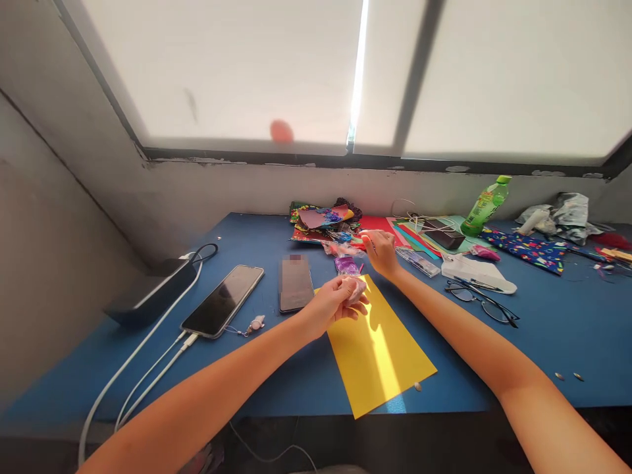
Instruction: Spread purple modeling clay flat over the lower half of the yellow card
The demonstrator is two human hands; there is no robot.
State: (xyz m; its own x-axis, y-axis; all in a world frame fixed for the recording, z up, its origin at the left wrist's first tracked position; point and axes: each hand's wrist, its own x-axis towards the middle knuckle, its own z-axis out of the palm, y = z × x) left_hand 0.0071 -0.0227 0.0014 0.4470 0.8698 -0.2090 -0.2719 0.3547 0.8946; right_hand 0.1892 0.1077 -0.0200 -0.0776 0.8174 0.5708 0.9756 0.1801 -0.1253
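Observation:
My left hand (332,306) is closed on a pale pink lump (356,291), pinched between thumb and fingers over the upper edge of a yellow sheet of paper (382,345). What the lump is made of, I cannot tell. Farther off and a little to the right, my right hand (381,253) is raised with its fingers curled in; whatever they hold, if anything, is hidden. Just beyond the left hand lies a small purple packet (347,265). A phone (295,283) rests left of the paper.
To the left are a second phone (223,301) with white cables, a charm (257,323) and a dark box-shaped device (153,289). Coloured papers and packets (326,220) lie at the back. Glasses (484,303) and a tilted green bottle (486,207) are on the right.

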